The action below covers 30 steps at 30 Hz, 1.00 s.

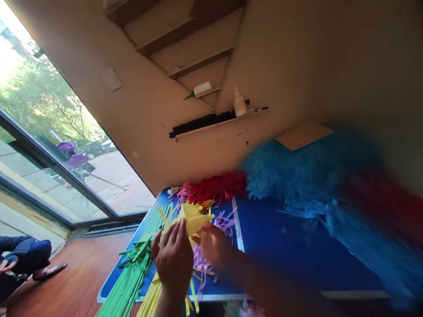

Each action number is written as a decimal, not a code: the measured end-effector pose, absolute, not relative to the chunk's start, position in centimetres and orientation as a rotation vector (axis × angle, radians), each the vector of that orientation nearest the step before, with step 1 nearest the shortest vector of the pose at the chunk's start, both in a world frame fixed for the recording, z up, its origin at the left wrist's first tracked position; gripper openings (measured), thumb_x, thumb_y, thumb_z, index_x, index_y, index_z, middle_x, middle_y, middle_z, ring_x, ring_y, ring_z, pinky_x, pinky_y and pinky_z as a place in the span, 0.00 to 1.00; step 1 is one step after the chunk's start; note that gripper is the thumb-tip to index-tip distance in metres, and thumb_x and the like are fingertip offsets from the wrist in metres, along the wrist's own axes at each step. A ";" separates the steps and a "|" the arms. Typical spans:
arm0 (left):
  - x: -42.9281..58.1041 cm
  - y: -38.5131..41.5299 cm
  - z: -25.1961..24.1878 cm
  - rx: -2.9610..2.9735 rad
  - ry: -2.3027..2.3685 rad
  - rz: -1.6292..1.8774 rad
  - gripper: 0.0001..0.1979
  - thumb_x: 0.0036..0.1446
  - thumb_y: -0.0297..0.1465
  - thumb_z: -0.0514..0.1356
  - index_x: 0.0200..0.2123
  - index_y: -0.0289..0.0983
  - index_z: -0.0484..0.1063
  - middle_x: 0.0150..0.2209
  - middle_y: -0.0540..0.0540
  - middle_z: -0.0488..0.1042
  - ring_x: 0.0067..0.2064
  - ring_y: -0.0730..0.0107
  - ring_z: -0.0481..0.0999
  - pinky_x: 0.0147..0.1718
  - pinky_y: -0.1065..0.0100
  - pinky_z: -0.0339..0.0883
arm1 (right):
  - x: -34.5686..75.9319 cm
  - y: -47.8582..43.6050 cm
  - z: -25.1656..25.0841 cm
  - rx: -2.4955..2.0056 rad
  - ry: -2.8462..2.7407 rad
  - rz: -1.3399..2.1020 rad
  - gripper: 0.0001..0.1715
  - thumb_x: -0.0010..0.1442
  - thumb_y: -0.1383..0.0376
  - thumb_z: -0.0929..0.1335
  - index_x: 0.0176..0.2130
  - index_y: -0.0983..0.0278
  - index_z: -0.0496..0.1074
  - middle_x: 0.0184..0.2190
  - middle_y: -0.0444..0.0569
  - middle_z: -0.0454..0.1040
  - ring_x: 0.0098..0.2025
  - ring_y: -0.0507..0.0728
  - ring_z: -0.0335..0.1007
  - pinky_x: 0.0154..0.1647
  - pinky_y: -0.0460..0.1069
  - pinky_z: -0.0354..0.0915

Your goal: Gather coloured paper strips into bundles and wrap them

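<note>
A folded piece of yellow paper (193,219) is held up between both hands over a blue table (280,246). My left hand (173,259) has its fingers pressed against the paper's lower left side. My right hand (214,244) pinches the paper's lower right edge. Under the hands lie pink paper strips (222,223) and yellow strips (152,299).
Green strips (132,275) hang off the table's left edge. Red fringe (214,187) and a large blue fringed heap (310,176) lie at the back and right. A wall shelf carries a glue bottle (239,103). Another person's legs (24,255) are at far left by the window.
</note>
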<state>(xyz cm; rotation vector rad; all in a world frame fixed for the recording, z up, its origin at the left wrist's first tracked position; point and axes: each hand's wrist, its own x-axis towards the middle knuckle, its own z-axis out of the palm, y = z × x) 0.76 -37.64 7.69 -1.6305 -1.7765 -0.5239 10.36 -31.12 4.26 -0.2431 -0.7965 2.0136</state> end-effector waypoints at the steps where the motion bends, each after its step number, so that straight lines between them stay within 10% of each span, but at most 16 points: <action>1: 1.3 -38.2 5.9 -1.623 -1.803 -0.562 0.20 0.62 0.27 0.49 0.56 0.40 0.68 0.53 0.41 0.77 0.56 0.55 0.75 0.60 0.49 0.54 | 11.3 -31.0 4.2 -0.228 -0.752 2.024 0.18 0.56 0.52 0.66 0.40 0.61 0.73 0.34 0.48 0.76 0.42 0.61 0.71 0.41 0.53 0.66; 6: 4.4 -37.3 -2.6 -1.860 -1.947 -0.597 0.24 0.61 0.25 0.48 0.59 0.41 0.66 0.59 0.38 0.71 0.61 0.51 0.69 0.61 0.45 0.57 | 17.4 -29.4 2.6 -0.333 -0.688 1.869 0.34 0.62 0.40 0.55 0.43 0.62 0.72 0.35 0.53 0.78 0.43 0.65 0.74 0.41 0.59 0.69; 11: 9.7 -34.7 -7.0 -2.321 -1.809 -0.373 0.33 0.53 0.17 0.46 0.60 0.41 0.68 0.62 0.43 0.67 0.64 0.57 0.65 0.63 0.51 0.60 | 29.9 -26.1 -1.0 -0.723 -0.921 1.374 0.30 0.65 0.45 0.53 0.42 0.62 0.71 0.39 0.56 0.78 0.41 0.65 0.76 0.37 0.60 0.70; 19: 14.9 -34.2 -8.8 -2.681 -1.847 -0.113 0.32 0.52 0.23 0.53 0.63 0.35 0.64 0.65 0.40 0.63 0.67 0.55 0.60 0.65 0.57 0.56 | 40.7 -31.0 -4.5 -1.300 -1.065 0.563 0.29 0.58 0.46 0.66 0.52 0.60 0.69 0.49 0.56 0.74 0.55 0.67 0.68 0.58 0.64 0.61; 23: 15.3 -34.3 -8.7 -2.682 -1.894 -0.032 0.31 0.55 0.25 0.52 0.63 0.40 0.64 0.68 0.44 0.58 0.69 0.56 0.54 0.65 0.57 0.54 | 34.2 -34.5 -6.6 -1.174 -2.061 0.446 0.20 0.66 0.53 0.63 0.54 0.55 0.71 0.52 0.48 0.76 0.58 0.63 0.67 0.68 0.67 0.44; 30: 15.2 -34.9 -7.7 -2.732 -1.911 0.066 0.36 0.53 0.32 0.58 0.66 0.36 0.58 0.69 0.42 0.54 0.70 0.52 0.52 0.66 0.56 0.51 | 37.2 -30.4 -5.2 -1.893 -1.869 0.018 0.24 0.65 0.58 0.64 0.57 0.65 0.69 0.60 0.64 0.67 0.63 0.76 0.57 0.60 0.77 0.44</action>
